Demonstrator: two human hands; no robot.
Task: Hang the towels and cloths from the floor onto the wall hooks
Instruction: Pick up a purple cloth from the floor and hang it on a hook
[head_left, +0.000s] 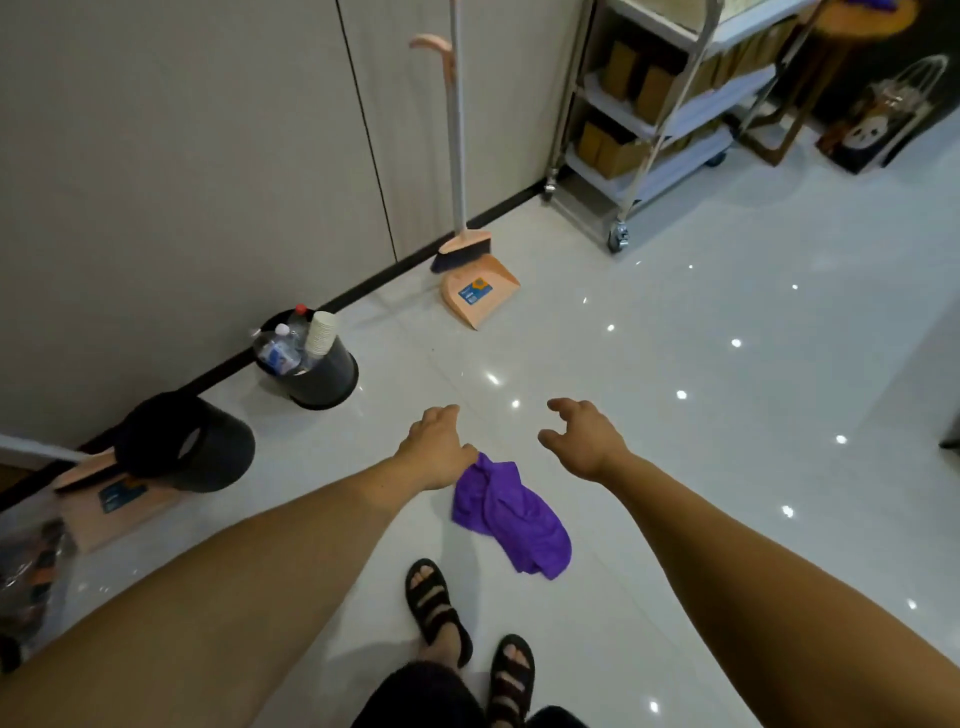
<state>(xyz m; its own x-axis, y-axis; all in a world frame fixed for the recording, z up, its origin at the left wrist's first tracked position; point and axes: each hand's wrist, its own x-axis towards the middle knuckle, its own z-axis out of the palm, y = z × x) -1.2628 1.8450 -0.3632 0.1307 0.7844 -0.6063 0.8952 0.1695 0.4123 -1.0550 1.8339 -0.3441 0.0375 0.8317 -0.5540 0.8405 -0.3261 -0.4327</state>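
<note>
Much of the glossy tiled floor (727, 415) is shining, so a sandal (439, 608) could be slipping on it during a stoop. The purple cloth (511, 519) is bunching up just ahead of the feet, its top corner meeting the left hand (436, 447), whose fingers are curling; whether they are pinching it cannot be told. The right hand (582, 436) is hovering, fingers spread, holding nothing. A one-corner grab could be letting the cloth slide free.

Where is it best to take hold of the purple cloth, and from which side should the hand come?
Probably the narrow, bunched upper end of the purple cloth, right by the left hand. Come from above with a pinch: the folds gather there into a ridge, while the lower part spreads wide and flatter. The right hand is open and free.
</note>
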